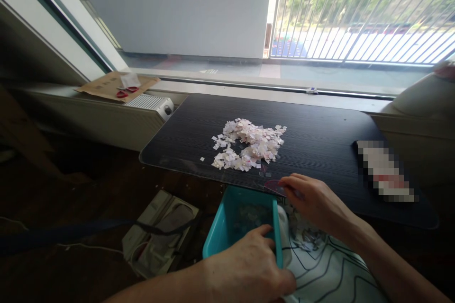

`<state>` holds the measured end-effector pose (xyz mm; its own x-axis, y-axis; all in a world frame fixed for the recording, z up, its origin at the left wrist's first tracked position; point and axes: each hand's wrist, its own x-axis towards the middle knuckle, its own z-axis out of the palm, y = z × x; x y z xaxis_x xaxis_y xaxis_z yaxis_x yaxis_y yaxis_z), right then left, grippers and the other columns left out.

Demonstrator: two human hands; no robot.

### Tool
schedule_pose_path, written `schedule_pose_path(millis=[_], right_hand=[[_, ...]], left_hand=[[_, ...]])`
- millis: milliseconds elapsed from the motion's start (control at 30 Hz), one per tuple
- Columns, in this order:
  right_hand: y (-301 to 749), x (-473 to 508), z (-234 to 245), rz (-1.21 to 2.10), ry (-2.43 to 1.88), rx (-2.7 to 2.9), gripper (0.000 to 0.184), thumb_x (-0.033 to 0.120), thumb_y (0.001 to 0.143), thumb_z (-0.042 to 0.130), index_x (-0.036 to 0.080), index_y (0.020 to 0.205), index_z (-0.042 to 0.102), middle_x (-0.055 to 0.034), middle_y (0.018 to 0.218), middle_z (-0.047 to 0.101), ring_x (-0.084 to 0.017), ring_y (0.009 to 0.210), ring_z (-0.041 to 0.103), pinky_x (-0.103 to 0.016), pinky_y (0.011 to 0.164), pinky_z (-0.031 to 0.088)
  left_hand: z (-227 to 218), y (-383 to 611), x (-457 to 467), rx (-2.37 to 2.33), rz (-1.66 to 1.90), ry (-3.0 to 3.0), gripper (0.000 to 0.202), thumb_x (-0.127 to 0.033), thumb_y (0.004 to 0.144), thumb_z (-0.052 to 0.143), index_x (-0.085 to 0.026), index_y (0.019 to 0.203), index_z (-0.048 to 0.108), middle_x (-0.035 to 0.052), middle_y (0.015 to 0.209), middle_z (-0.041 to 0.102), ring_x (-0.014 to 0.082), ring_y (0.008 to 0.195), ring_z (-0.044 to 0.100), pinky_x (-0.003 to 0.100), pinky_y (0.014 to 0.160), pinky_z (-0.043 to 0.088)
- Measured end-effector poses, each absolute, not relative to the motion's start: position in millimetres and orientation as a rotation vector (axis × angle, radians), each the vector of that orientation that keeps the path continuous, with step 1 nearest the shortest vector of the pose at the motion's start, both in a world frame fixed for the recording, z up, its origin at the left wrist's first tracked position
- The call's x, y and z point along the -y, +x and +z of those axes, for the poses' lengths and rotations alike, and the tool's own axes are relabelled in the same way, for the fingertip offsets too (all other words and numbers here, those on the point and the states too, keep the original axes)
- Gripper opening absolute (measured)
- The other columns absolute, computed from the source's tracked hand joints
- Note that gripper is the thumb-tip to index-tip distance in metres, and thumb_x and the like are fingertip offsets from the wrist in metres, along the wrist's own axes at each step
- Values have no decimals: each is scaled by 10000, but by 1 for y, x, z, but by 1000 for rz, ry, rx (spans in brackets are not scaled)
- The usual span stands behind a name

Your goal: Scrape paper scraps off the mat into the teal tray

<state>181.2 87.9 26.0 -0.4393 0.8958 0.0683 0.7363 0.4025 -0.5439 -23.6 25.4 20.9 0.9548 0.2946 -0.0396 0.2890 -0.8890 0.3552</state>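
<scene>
A teal plastic bin point(212, 236) stands below the near edge of the black table, with small pieces dimly visible inside. My left hand point(249, 260) grips its right rim, fingers inside and thumb outside. At the table edge, above the bin, my right hand point(313, 194) is closed, fingertips pinching a thin see-through piece with a pink outline point(272, 184); its exact kind is unclear. Beyond it, a loose heap of small white paper pieces point(263, 144) lies on the table. More paper scraps point(307, 236) rest on patterned cloth under my right forearm.
The black table point(320, 128) stands against the window sill. A pixelated dark-edged object point(386, 170) lies at its right. Red-handled scissors point(122, 92) sit on a brown envelope point(106, 83) at far left, near a white radiator point(152, 104). An open box point(163, 232) is on the floor.
</scene>
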Motion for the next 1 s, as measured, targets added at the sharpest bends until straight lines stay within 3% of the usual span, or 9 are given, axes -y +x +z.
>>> schedule_pose_path(millis=[567,1000], right_hand=[[177,-118,25,415,-1482,2350,238,173,939,481,160,1035,698,-76,927,701,-195,817,652,-281,731,459],[170,-111,28,589,-1327,2423,250,198,952,471,174,1015,711,-71,935,707,-178,807,654,-268,721,475]], left_hand=[[20,-23,-26,-426,-20,2748,235,-394,831,698,-210,750,578,-5,564,593,215,656,616,416,927,397],[18,-24,-27,-402,-16,2746,244,-427,845,684,-215,776,584,-15,542,578,210,614,602,408,916,402]])
